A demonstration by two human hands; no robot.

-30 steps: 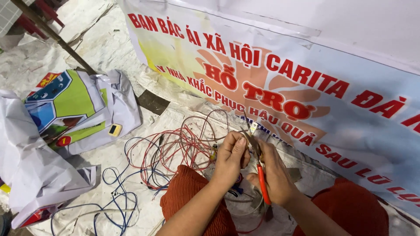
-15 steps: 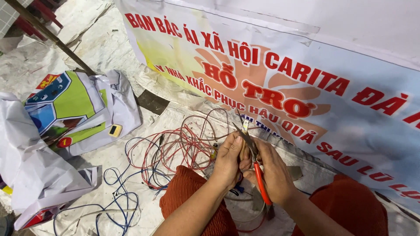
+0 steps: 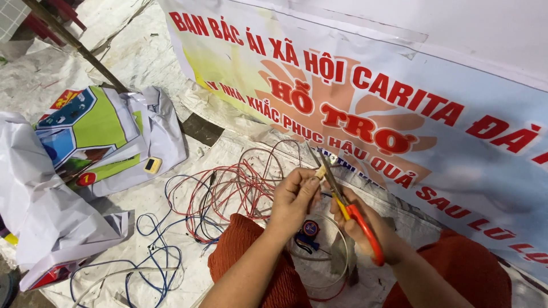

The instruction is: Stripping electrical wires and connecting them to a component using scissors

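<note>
Trimming a wire end with scissors above a tangle of leads

Lying at the far left, a crumpled white printed bag [image 3: 68, 188] slumps open on the pale woven ground sheet [image 3: 142, 63]; its mouth is folded over, so what is inside cannot be told. A small yellow-edged gadget [image 3: 152, 165] rests on its right flap. Just beside it spread loops of blue wire [image 3: 157, 251], then a heap of red wire [image 3: 240, 185], loose and overlapping.

Above that heap, the left hand [image 3: 294, 199] is clenched in a pinch on a small pale wire end [image 3: 321, 171], thumb and forefinger closed near its tip. Below the hands, a little dark roll of tape [image 3: 310, 229] lies between the knees in rust-red trousers [image 3: 245, 251].

The right hand [image 3: 365, 228] is wrapped around the red and yellow handles of the scissors [image 3: 342, 197], whose blades point up-left and meet the pinched end. To do this well, I judge the pinch should sit close to the blades so the end stays stiff, fingertips clear of the edges, and the cut shallow.

Behind, a large printed banner [image 3: 468, 171] leans across the right.
</note>
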